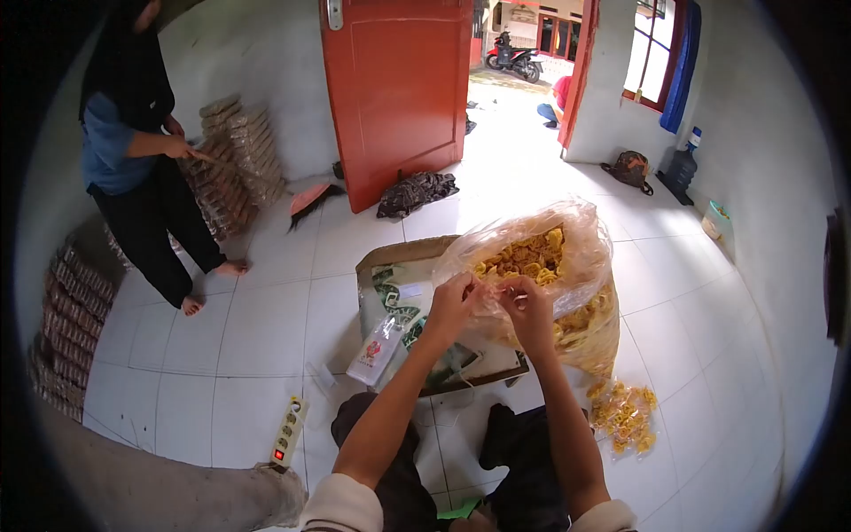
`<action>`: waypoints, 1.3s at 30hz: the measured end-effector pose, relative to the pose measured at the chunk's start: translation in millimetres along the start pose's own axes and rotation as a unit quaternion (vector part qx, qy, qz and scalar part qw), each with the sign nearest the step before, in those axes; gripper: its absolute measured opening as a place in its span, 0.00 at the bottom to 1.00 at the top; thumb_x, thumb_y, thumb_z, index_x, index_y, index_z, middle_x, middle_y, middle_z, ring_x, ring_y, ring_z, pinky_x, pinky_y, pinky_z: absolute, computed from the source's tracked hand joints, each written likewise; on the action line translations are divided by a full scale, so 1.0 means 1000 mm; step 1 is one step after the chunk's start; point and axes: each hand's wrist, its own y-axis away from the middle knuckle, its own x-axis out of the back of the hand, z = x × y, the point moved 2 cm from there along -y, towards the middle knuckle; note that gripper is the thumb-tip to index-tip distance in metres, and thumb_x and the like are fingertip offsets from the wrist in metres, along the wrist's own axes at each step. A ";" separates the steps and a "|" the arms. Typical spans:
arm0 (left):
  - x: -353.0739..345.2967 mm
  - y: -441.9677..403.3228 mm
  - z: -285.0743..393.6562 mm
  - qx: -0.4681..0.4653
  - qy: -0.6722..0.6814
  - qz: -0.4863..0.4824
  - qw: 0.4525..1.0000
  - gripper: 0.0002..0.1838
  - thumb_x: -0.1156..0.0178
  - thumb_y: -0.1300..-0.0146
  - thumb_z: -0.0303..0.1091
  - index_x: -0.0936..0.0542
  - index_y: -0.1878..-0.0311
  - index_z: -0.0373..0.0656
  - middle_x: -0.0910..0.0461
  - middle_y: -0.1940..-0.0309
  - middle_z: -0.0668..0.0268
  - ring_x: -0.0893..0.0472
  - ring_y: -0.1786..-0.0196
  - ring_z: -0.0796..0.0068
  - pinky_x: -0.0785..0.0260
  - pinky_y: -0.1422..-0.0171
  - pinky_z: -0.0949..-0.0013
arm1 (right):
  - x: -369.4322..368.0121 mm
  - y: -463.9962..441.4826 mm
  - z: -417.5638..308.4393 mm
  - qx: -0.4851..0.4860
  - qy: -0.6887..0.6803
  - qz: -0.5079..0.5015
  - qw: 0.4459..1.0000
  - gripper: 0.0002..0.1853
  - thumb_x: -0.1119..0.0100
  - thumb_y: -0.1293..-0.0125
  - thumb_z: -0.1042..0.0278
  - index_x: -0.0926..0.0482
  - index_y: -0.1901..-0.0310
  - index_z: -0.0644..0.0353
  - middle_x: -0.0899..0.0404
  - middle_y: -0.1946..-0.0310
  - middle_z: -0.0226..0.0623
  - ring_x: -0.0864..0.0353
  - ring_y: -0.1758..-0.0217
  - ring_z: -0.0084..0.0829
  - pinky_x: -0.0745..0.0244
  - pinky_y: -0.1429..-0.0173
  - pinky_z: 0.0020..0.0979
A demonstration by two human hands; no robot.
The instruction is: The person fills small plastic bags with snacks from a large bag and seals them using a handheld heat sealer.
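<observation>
My left hand (456,306) and my right hand (526,306) are raised close together, fingers pinched on thin clear plastic (487,301) stretched between them. Whether this is a small bag or part of the large one behind, I cannot tell. Just beyond my hands stands a large clear plastic sack (585,230), its mouth open, holding many yellow ring-shaped snacks (532,257). Left of it, a shallow cardboard tray (365,306) bears a stack of printed plastic pouches (378,350). A filled clear bag of snacks (625,417) lies on the floor to the right.
At left a person (133,151) stands holding a broom (315,204). Stacks of packed bags (75,310) line the left wall. A power strip (288,430) lies on the tiles near my left knee. A red door (399,97) stands open, with a dark bundle (417,192) at its foot.
</observation>
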 end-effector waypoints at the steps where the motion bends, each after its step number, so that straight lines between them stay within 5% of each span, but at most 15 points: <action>1: -0.001 0.002 0.001 -0.002 -0.002 -0.002 1.000 0.11 0.42 0.40 0.37 0.24 0.69 0.38 0.26 0.77 0.67 0.30 0.76 0.82 0.36 0.72 0.74 | 0.001 0.000 0.001 -0.004 0.019 -0.011 1.000 0.04 0.42 0.45 0.79 0.24 0.67 0.64 0.22 0.73 0.35 0.26 0.74 0.23 0.31 0.68 0.24; 3: 0.002 0.006 0.007 -0.091 -0.095 0.029 0.991 0.10 0.43 0.41 0.34 0.27 0.68 0.35 0.28 0.75 0.58 0.27 0.76 0.65 0.36 0.71 0.68 | 0.002 -0.004 0.001 -0.010 -0.015 -0.009 1.000 0.05 0.42 0.46 0.79 0.24 0.66 0.63 0.22 0.72 0.35 0.25 0.74 0.23 0.31 0.68 0.25; 6: 0.012 0.007 0.013 -0.088 -0.128 0.031 0.987 0.11 0.42 0.42 0.35 0.27 0.69 0.36 0.28 0.73 0.58 0.27 0.74 0.61 0.35 0.69 0.65 | 0.001 -0.012 -0.002 -0.067 -0.054 -0.052 0.995 0.06 0.42 0.48 0.81 0.24 0.67 0.62 0.22 0.71 0.37 0.25 0.73 0.24 0.31 0.67 0.25; 8: 0.019 0.005 0.006 -0.099 -0.136 0.041 0.985 0.11 0.41 0.43 0.36 0.26 0.69 0.37 0.28 0.73 0.60 0.29 0.76 0.67 0.36 0.70 0.68 | -0.001 -0.017 -0.010 0.140 0.168 -0.067 0.973 0.05 0.41 0.48 0.79 0.23 0.67 0.63 0.23 0.70 0.35 0.25 0.65 0.24 0.31 0.61 0.26; 12: 0.031 0.005 -0.002 -0.118 -0.153 0.013 0.981 0.11 0.39 0.45 0.36 0.25 0.67 0.38 0.27 0.72 0.63 0.29 0.78 0.72 0.36 0.72 0.70 | -0.009 -0.020 -0.004 0.164 0.172 -0.072 0.969 0.07 0.43 0.47 0.78 0.21 0.65 0.61 0.25 0.70 0.36 0.27 0.63 0.27 0.31 0.58 0.28; 14: 0.033 0.005 -0.005 -0.123 -0.174 -0.003 0.977 0.10 0.39 0.45 0.36 0.25 0.67 0.39 0.26 0.72 0.63 0.29 0.78 0.72 0.36 0.72 0.70 | -0.015 -0.023 0.007 -0.030 0.020 -0.219 0.975 0.11 0.47 0.46 0.80 0.19 0.63 0.58 0.23 0.69 0.40 0.25 0.70 0.31 0.30 0.63 0.28; 24: 0.043 0.009 -0.006 -0.144 -0.185 -0.042 0.971 0.12 0.36 0.48 0.36 0.23 0.63 0.42 0.26 0.72 0.65 0.28 0.79 0.72 0.34 0.72 0.69 | -0.015 -0.022 0.013 -0.154 -0.208 -0.311 0.914 0.14 0.58 0.43 0.86 0.23 0.58 0.73 0.21 0.62 0.39 0.21 0.59 0.26 0.26 0.51 0.25; 29: 0.045 0.012 -0.003 -0.157 -0.190 -0.053 0.968 0.13 0.36 0.49 0.38 0.23 0.61 0.45 0.26 0.72 0.66 0.28 0.79 0.72 0.35 0.73 0.69 | -0.016 -0.015 0.009 -0.333 -0.381 -0.306 0.806 0.11 0.52 0.40 0.82 0.24 0.57 0.72 0.22 0.60 0.43 0.20 0.58 0.30 0.24 0.50 0.26; 30: 0.044 0.013 -0.003 -0.158 -0.195 -0.056 0.966 0.13 0.36 0.49 0.38 0.23 0.61 0.45 0.25 0.72 0.66 0.28 0.80 0.72 0.34 0.73 0.69 | -0.017 -0.014 0.011 -0.334 -0.380 -0.306 0.807 0.11 0.52 0.40 0.82 0.24 0.57 0.72 0.22 0.60 0.43 0.20 0.58 0.30 0.24 0.50 0.26; 32: 0.043 0.014 -0.002 -0.159 -0.196 -0.055 0.966 0.14 0.36 0.49 0.38 0.23 0.60 0.46 0.25 0.72 0.66 0.28 0.79 0.72 0.34 0.73 0.69 | -0.017 -0.012 0.019 -0.227 -0.251 -0.283 0.898 0.11 0.49 0.40 0.80 0.25 0.56 0.74 0.21 0.63 0.43 0.20 0.60 0.31 0.24 0.52 0.29; 35: 0.042 0.014 -0.002 -0.157 -0.200 -0.045 0.966 0.14 0.36 0.48 0.39 0.23 0.59 0.46 0.25 0.71 0.65 0.28 0.79 0.72 0.34 0.73 0.69 | -0.014 -0.015 0.016 -0.244 -0.153 -0.271 0.918 0.10 0.48 0.40 0.80 0.25 0.58 0.75 0.21 0.64 0.43 0.19 0.62 0.32 0.23 0.52 0.28; 39: 0.043 0.014 -0.003 -0.143 -0.189 -0.051 0.970 0.15 0.36 0.48 0.39 0.23 0.58 0.47 0.24 0.71 0.64 0.28 0.79 0.71 0.34 0.72 0.70 | -0.015 -0.011 0.025 -0.228 -0.224 -0.319 0.892 0.10 0.48 0.40 0.80 0.24 0.57 0.73 0.21 0.63 0.45 0.19 0.61 0.31 0.23 0.53 0.28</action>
